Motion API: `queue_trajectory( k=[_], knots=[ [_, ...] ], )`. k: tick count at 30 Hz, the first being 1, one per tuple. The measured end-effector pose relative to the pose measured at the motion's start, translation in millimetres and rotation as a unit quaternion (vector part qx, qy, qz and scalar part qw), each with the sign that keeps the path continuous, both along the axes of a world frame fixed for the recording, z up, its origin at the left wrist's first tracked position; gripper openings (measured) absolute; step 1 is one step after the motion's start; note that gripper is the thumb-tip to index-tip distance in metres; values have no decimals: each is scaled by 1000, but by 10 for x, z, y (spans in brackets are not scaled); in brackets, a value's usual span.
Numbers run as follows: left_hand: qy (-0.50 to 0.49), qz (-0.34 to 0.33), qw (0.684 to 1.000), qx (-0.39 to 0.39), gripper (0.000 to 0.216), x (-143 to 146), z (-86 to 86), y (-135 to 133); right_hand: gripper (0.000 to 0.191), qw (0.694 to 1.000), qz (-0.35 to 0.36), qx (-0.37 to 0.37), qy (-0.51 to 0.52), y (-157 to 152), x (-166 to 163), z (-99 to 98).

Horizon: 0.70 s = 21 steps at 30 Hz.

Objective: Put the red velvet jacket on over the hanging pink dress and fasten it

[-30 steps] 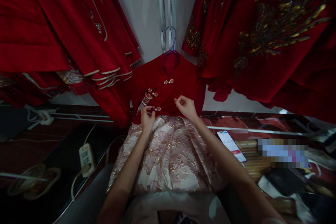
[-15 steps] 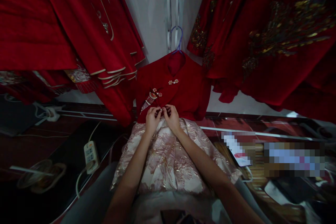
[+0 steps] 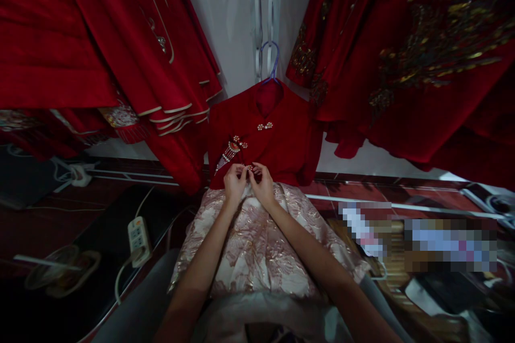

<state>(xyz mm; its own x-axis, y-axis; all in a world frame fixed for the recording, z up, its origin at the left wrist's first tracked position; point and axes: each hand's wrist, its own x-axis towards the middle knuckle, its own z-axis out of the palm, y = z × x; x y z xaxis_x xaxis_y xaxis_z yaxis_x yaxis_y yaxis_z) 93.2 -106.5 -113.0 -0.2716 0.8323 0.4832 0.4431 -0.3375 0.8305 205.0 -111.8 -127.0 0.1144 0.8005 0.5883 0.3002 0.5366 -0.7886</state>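
Note:
A red high-collared bodice (image 3: pixel 281 144) hangs on a purple hanger (image 3: pixel 274 61), joined at its waist to a pale pink and gold brocade skirt (image 3: pixel 261 252) that spreads over my lap. At the waist, my left hand (image 3: pixel 235 182) and my right hand (image 3: pixel 262 185) face each other with fingertips pinched around a small beaded frog button (image 3: pixel 249 168), partly covered by the fingers. Higher on the chest sits another beaded frog button (image 3: pixel 264 126). A tasselled beaded ornament (image 3: pixel 230 153) lies on the bodice above my left hand.
Red garments (image 3: pixel 92 37) hang at the left, and sequined red garments (image 3: pixel 434 91) at the right. A white power strip (image 3: pixel 139 241) and a clear plastic container (image 3: pixel 68 273) rest on a dark surface at the left. A bamboo-like seat (image 3: pixel 396 278) at the right carries a dark flat item (image 3: pixel 450 289).
Both hands stay at the waist of the bodice. Their fingertips have shifted slightly, showing a bit more of the beaded frog button. The view has moved a little.

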Motion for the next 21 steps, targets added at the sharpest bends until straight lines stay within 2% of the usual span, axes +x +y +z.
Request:
queue_trajectory(
  k=[3, 5, 9, 13, 16, 21],
  knots=[
    [-76, -69, 994, -38, 23, -35, 22, 122, 32, 1000, -17, 6, -5, -3, 2, -15],
    [-125, -83, 988, -42, 24, -96, 94, 256, 34, 999, -28, 17, -1, -2, -2, -34],
    [-219, -53, 974, -6, 21, -211, 362, 523, 39, 999, -34, 34, 15, -9, -6, -63],
    [-276, -146, 948, -66, 23, -222, 584, 615, 40, 999, -33, 36, 18, -23, 8, -72],
    [-298, -183, 932, -97, 27, -206, 625, 588, 40, 999, -25, 31, 18, -23, 17, -75],
    [-328, -196, 919, -102, 25, -196, 622, 562, 39, 999, -13, 28, 16, -22, 21, -66]
  ],
)
